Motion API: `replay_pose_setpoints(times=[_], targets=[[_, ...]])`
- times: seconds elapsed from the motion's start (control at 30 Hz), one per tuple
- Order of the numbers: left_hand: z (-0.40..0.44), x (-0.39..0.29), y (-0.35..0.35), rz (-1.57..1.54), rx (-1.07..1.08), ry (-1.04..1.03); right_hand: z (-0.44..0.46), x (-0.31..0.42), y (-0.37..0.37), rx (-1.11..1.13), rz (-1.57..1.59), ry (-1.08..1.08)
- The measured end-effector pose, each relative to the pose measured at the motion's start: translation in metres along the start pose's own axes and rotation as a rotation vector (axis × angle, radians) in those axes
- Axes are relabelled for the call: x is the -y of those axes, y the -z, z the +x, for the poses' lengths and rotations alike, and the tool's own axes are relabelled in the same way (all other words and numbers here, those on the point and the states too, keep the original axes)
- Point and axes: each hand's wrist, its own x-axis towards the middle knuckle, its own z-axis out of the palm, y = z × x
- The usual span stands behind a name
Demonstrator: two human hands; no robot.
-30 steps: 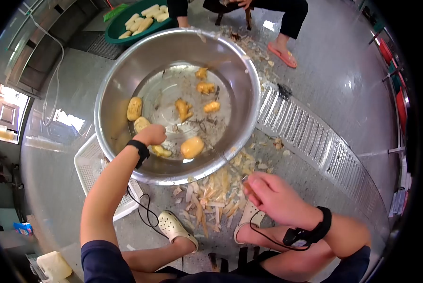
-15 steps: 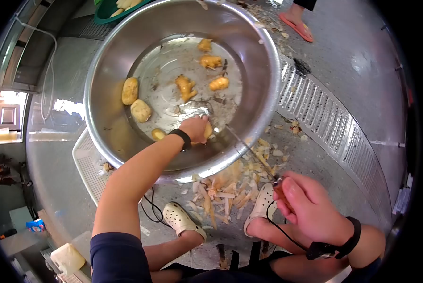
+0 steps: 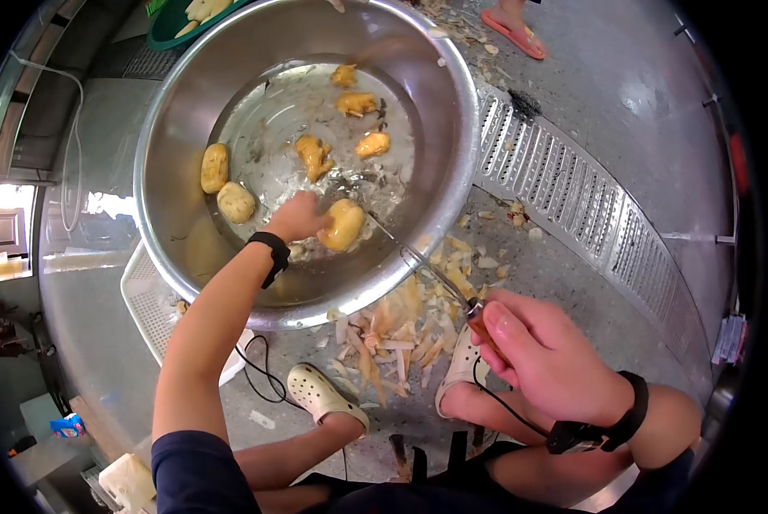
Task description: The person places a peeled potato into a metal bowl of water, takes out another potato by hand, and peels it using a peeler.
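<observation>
My left hand (image 3: 297,218) has its fingers on a smooth, rounded yellow tuber (image 3: 343,225) in the near part of the wide, shiny metal basin (image 3: 172,124); how firm that grip is, I can't quite tell. My right hand (image 3: 542,347) is closed round the wooden handle of a thin metal tool (image 3: 435,272), its shaft reaching over the near right rim. Knobbly ginger-like pieces (image 3: 314,157) lie in shallow water farther off.

Your view is fairly bright and cool-toned. Glare whitens the opening (image 3: 11,194) at far left; a soft sheen lies on the floor (image 3: 607,86), and highlights streak the metal basin (image 3: 174,128). Wide-angle distortion bends the drain grate (image 3: 572,193); black swallows your edges.
</observation>
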Motion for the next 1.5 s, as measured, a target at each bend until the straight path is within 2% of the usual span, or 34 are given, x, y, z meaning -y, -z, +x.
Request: replay_pose_setpoints(times=[0.07,0.1,0.2,0.23,0.3,0.37,0.43,0.53,0.6,0.67,0.73,0.8,0.87,0.9,1.0,1.1,1.2,1.23,1.33,1.43,1.5], targets=[[0.005,0.009,-0.013,-0.163,0.203,-0.084,0.0,0.001,-0.001,0.003,0.031,-0.027],[-0.002,0.008,-0.018,-0.27,0.173,-0.18,-0.002,0.003,-0.001,0.006,0.056,-0.042],[0.014,0.021,0.004,-0.145,0.142,-0.013,-0.003,0.009,-0.003,-0.014,0.168,-0.109],[0.013,0.027,0.016,-0.127,-0.079,0.149,-0.001,0.008,-0.004,-0.028,0.21,-0.134],[0.026,0.078,0.036,0.166,-0.427,0.243,0.004,0.001,-0.002,-0.046,0.133,-0.093],[0.031,0.135,0.064,0.419,-0.532,0.304,0.009,-0.003,0.002,-0.057,0.098,-0.082],[0.039,0.2,0.072,0.534,-0.639,0.401,0.014,-0.005,0.005,-0.053,0.113,-0.095],[0.055,0.263,0.081,0.172,-0.52,0.561,0.024,-0.01,0.01,-0.118,0.153,-0.161],[0.066,0.28,0.076,0.382,-0.246,0.423,0.029,-0.014,0.013,-0.157,0.173,-0.186],[0.063,0.271,0.071,0.404,-0.225,0.488,0.033,-0.013,0.012,-0.164,0.153,-0.203],[0.063,0.238,0.064,0.244,-0.467,0.754,0.034,-0.008,0.011,-0.15,0.099,-0.202],[0.067,0.24,0.053,0.193,-0.708,0.539,0.033,-0.006,0.012,-0.124,0.073,-0.157],[0.051,0.205,0.077,-0.226,-0.649,0.382,0.033,-0.008,0.01,-0.117,0.078,-0.122],[0.048,0.205,0.083,-0.285,-0.603,0.296,0.033,-0.008,0.008,-0.126,0.088,-0.11],[0.047,0.203,0.08,-0.133,-0.687,0.342,0.033,-0.003,0.003,-0.163,0.07,-0.126],[0.051,0.211,0.057,0.125,-0.485,0.289,0.029,-0.001,0.001,-0.176,0.051,-0.135],[0.045,0.185,0.065,0.228,-0.408,0.463,0.026,-0.007,0.002,-0.151,0.001,-0.081],[0.037,0.159,0.078,0.28,-0.213,0.479,0.025,-0.01,0.002,-0.138,-0.022,-0.056],[0.038,0.155,0.078,0.439,-0.23,0.432,0.025,-0.014,0.003,-0.138,-0.005,-0.042],[0.031,0.173,0.076,0.079,-0.098,0.389,0.027,-0.014,0.006,-0.131,-0.038,-0.047],[0.023,0.175,0.066,0.108,-0.149,0.336,0.028,-0.015,0.007,-0.128,-0.036,-0.036]])
